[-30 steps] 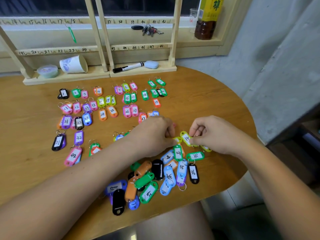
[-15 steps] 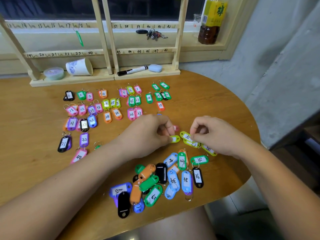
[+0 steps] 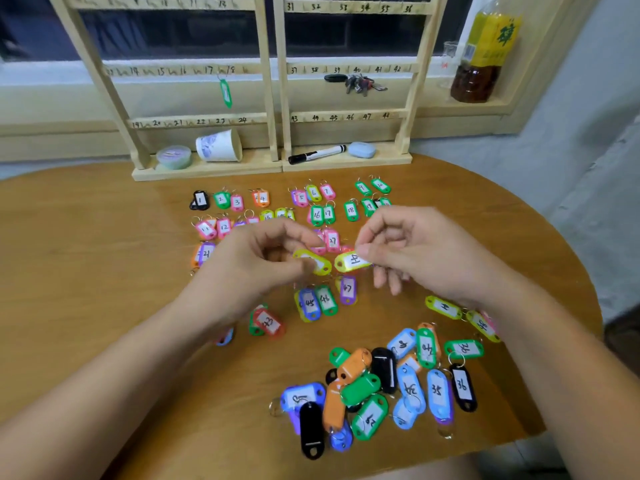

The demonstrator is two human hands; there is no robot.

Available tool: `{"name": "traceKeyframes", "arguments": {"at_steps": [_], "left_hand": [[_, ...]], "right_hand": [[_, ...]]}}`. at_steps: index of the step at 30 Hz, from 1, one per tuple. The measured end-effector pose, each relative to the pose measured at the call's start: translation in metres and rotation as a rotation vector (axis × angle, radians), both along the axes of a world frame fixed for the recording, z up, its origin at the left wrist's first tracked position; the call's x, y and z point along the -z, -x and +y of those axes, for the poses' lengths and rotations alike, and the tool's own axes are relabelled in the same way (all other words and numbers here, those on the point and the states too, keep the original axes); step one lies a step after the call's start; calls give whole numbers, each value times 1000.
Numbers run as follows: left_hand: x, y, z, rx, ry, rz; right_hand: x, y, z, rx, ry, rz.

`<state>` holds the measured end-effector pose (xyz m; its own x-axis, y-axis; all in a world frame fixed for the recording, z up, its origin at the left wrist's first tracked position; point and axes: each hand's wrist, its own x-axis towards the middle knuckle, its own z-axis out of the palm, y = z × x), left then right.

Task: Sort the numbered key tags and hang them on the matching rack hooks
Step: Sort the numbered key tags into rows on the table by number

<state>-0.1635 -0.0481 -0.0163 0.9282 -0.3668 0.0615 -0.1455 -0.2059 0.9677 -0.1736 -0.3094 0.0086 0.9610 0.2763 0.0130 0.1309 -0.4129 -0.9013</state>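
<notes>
Both hands have just risen off the table (image 3: 104, 278), the left hand (image 3: 256, 258) pinching a yellow tag (image 3: 313, 262) (number unreadable), the right hand (image 3: 415, 251) pinching tag 41 (image 3: 352, 261) just beside it, so sorting goes on.

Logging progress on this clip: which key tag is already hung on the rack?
The green key tag, dangling from the rail near the 18 mark; all others lie on the table or are held.

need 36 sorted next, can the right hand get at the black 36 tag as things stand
Probably yes, once freed: the black 36 tag lies uncovered at the right edge of the pile, on the right arm's side. But the right hand pinches the yellow 41 tag.
</notes>
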Motion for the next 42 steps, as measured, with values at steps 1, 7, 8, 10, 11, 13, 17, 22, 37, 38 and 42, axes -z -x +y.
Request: {"name": "traceKeyframes", "arguments": {"at_steps": [1, 7, 8, 10, 11, 13, 17, 22, 37, 38, 42], "left_hand": [[-1, -1, 7, -19, 31, 19], [5, -6, 45, -169, 104, 100], [8, -7, 49, -187, 126, 119], [10, -7, 52, -223, 159, 135], [11, -7, 52, -239, 178, 136], [12, -9, 52, -250, 210, 131], [10, -7, 52, -243, 177, 78], [10, -3, 52, -264, 165, 56], [10, -4, 116, -447, 81, 38], [11, -4, 122, -458, 80, 36], [16, -2, 138, -463, 110, 60]], "right_hand": [[-1, -7, 9, -8, -29, 7], [0, -41, 44, -74, -39, 3], [1, -43, 48, -80, -41, 5], [4, -48, 56, -95, -69, 20], [7, -49, 59, -97, -91, 30], [14, -52, 63, -80, -136, 50], [25, -50, 67, -33, -234, 68], [28, -50, 63, 3, -248, 28], [35, -40, 149, -143, -12, 76], [36, -38, 157, -148, 18, 85], [39, -30, 187, -162, 160, 74]]}}
